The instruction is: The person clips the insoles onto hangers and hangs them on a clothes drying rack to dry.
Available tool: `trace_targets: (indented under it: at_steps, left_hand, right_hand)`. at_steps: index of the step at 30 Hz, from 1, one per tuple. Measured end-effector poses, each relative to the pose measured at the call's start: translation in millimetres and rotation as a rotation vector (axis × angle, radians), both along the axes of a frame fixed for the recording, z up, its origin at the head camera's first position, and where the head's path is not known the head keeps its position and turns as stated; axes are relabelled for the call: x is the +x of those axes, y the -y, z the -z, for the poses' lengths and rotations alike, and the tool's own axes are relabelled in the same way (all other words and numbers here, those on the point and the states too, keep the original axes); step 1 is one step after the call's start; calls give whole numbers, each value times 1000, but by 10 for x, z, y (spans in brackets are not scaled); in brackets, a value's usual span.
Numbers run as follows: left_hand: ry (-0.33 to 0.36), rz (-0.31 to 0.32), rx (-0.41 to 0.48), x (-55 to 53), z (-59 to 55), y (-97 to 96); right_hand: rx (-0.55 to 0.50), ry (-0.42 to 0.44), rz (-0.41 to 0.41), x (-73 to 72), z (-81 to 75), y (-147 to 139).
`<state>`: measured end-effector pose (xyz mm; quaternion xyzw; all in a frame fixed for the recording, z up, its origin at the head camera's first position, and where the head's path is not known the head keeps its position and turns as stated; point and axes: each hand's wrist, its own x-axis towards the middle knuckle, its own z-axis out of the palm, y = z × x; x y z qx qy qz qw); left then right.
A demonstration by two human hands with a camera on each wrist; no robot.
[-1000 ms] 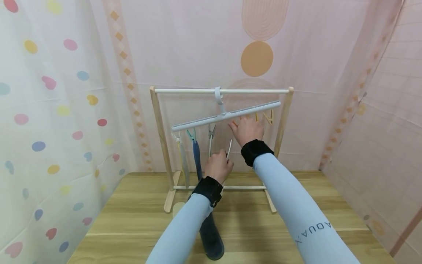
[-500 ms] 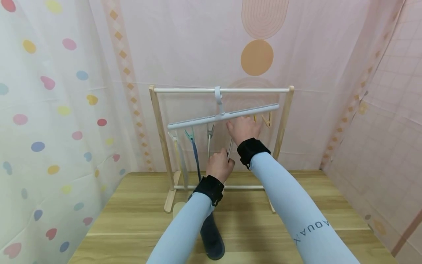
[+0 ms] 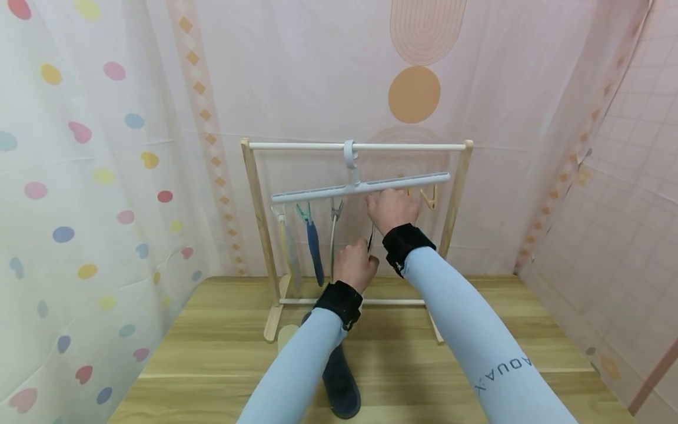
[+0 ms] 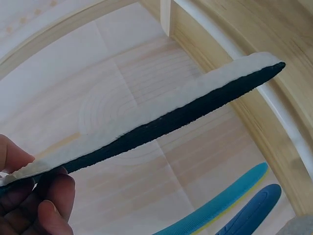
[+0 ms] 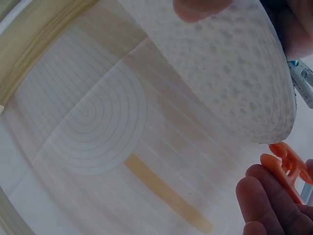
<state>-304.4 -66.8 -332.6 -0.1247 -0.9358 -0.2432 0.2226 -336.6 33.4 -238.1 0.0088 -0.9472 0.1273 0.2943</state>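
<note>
My left hand (image 3: 356, 266) pinches one end of an insole (image 4: 181, 107) with white fleece on one side and a dark back. Its other end reaches out past my fingers. In the right wrist view the insole's white, dimpled face (image 5: 234, 73) stands right above an orange clip (image 5: 286, 166). My right hand (image 3: 393, 211) pinches that clip between thumb and fingers, just under the pale blue clip hanger (image 3: 318, 192). The hanger hooks over a rack's top bar and tilts, its right end higher. A blue insole (image 3: 315, 253) hangs from a teal clip (image 3: 304, 215).
The wooden rack (image 3: 255, 200) stands on a wood-grain table (image 3: 212, 353). More insoles hang from a white clip (image 3: 279, 217) and a grey clip (image 3: 336, 210). Yellow clips (image 3: 430, 199) hang at right. A dark insole (image 3: 340, 383) and a beige one (image 3: 287, 334) lie on the table.
The hanger has swung closer to level: its left end rose and its right end dropped. The hung insoles sway with it. Both hands stay nearly in place, the right slightly lower.
</note>
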Motion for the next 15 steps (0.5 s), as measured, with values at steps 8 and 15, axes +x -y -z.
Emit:
trace_targets:
  at_steps: [8,15]
  left_hand:
    - [11,1,12,-12,-34,-12]
    - [14,1,17,-39,-99,-26]
  right_hand:
    - [-50,-7,-19,1,22,1]
    - [-42,5,-27,15,31,11]
